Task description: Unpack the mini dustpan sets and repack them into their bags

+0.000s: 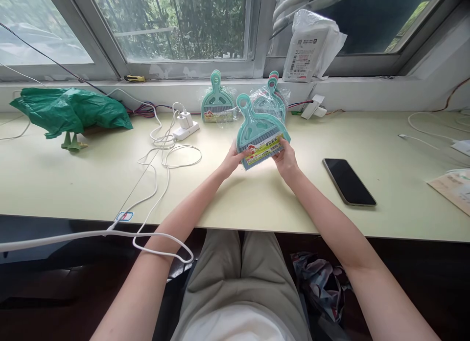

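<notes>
Between my two hands is a mint-green dustpan and brush set [257, 128], tilted, with a printed yellow label across its grey bristles. My left hand [232, 160] grips its lower left edge, thumb on the front. On the lower right edge, my right hand [286, 160] is closed with its thumb over the label; its other fingers are partly behind. Behind it, a similar wrapped dustpan set [217, 99] leans against the wall. More wrapped dustpan sets [273, 94], with some pink showing, stand to its right, partly hidden by the held one.
A black phone [349, 182] lies right of my arms. White cables [165, 157] and a power strip [186, 130] are on the left, one cable crossing my left forearm. A green plastic bag [73, 111] sits far left. A white package [310, 50] and a yellow cutter [134, 78] rest on the sill.
</notes>
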Demonstrator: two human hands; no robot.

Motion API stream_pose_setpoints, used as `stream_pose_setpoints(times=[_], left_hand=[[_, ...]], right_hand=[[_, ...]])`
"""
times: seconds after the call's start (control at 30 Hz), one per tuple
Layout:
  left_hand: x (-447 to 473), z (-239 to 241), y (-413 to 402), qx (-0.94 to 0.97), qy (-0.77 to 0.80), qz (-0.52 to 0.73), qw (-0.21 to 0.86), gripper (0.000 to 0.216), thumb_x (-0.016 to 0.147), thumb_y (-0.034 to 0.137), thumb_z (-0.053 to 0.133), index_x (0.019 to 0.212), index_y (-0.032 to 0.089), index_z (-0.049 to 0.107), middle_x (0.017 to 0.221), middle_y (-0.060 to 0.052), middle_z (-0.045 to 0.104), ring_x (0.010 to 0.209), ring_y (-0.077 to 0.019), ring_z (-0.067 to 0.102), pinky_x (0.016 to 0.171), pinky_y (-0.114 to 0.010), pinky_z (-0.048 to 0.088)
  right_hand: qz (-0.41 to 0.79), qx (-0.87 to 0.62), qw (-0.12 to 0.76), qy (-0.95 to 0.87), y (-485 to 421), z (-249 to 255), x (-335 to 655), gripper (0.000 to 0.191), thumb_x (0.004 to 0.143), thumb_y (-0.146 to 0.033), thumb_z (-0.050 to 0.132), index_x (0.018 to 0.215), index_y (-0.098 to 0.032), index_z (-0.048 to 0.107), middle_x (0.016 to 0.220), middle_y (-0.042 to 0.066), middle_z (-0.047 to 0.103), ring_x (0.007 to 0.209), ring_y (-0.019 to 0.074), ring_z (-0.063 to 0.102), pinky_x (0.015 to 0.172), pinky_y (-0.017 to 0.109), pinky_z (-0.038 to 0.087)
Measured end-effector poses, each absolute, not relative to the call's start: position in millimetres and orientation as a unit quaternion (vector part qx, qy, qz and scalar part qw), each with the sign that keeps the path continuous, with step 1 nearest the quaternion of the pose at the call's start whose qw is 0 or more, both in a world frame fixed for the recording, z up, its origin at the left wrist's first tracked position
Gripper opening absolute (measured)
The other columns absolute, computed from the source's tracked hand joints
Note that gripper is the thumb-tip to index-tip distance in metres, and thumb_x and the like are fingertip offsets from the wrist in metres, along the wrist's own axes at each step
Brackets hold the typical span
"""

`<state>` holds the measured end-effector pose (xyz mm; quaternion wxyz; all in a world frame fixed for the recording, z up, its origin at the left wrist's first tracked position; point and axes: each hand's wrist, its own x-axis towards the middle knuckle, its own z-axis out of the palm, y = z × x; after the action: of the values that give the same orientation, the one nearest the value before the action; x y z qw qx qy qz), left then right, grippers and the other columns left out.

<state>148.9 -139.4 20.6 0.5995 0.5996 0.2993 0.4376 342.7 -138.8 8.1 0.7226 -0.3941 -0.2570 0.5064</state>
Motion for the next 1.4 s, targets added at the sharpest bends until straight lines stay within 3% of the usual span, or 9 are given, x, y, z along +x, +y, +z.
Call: stream_pose_setpoints(times=[0.3, 0.6, 1.17, 1.4], left_hand=[[149.5, 18.4, -138.6, 0.578, 0.3, 0.458, 0.605, 0.074, 0.072, 0.045, 0.075, 0.136, 0.029, 0.042, 0.129, -0.007, 0.062, 0.116, -0.0304, 0.062, 0.094, -0.047, 0.053], [146.4, 25.8, -139.0, 0.571, 0.291, 0.466, 0.61, 0.082, 0.071, 0.046, 0.078, 0.14, 0.027, 0.038, 0.13, -0.008, 0.063, 0.116, -0.0299, 0.063, 0.096, -0.048, 0.053], [147.9, 23.1, -137.8, 0.569, 0.28, 0.477, 0.608, 0.08, 0.069, 0.042, 0.08, 0.138, 0.028, 0.041, 0.126, -0.008, 0.065, 0.116, -0.0315, 0.063, 0.1, -0.054, 0.05], [146.5, 25.5, -137.5, 0.566, 0.279, 0.494, 0.598, 0.081, 0.069, 0.042, 0.078, 0.14, 0.027, 0.041, 0.128, -0.008, 0.064, 0.119, -0.031, 0.062, 0.099, -0.05, 0.051]], right_hand=[[0.48, -0.411, 0.693, -0.348, -139.4, 8.9, 346.0, 0.039, 0.072, -0.056, 0.071, 0.095, -0.027, 0.061, 0.104, 0.001, 0.073, 0.114, 0.0243, 0.065, 0.088, 0.037, 0.061], [0.521, -0.335, 0.68, -0.393, -148.8, 17.6, 338.0, 0.049, 0.057, -0.03, 0.089, 0.098, -0.027, 0.063, 0.109, -0.001, 0.073, 0.11, 0.0221, 0.067, 0.099, 0.037, 0.058], [0.522, -0.346, 0.668, -0.402, -149.4, 16.7, 338.7, 0.047, 0.062, -0.029, 0.086, 0.103, -0.026, 0.063, 0.114, 0.001, 0.072, 0.115, 0.0235, 0.066, 0.101, 0.039, 0.057], [0.559, -0.329, 0.634, -0.421, -151.8, 17.5, 339.3, 0.038, 0.066, -0.035, 0.085, 0.099, -0.026, 0.067, 0.111, 0.0, 0.075, 0.116, 0.0232, 0.066, 0.107, 0.04, 0.054]])
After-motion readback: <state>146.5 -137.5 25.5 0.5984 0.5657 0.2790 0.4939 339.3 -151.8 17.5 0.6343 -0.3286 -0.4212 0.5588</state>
